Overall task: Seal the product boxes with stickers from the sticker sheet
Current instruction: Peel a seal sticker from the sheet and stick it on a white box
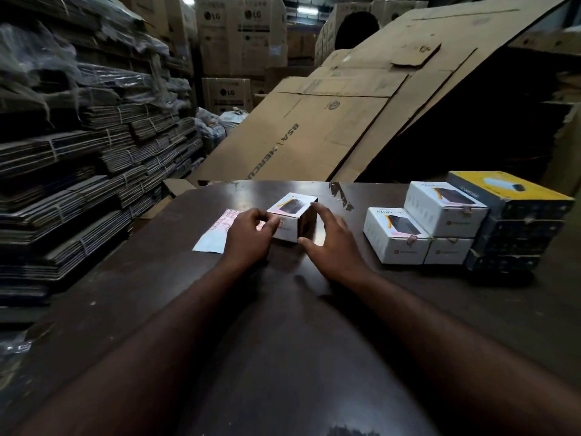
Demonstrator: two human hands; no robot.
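Note:
A small white product box stands on the dark table in front of me. My left hand touches the box's left front face with curled fingertips pinched near its edge. My right hand is spread beside the box's dark right side, thumb near its lower corner. The sticker sheet, white with red stickers, lies flat to the left of the box, partly hidden under my left hand. Whether a sticker is between my left fingers I cannot tell.
Three white boxes are stacked at the right, with a pile of dark boxes topped by a yellow one beside them. Large flattened cardboard leans behind the table. Bundled cardboard stacks fill the left.

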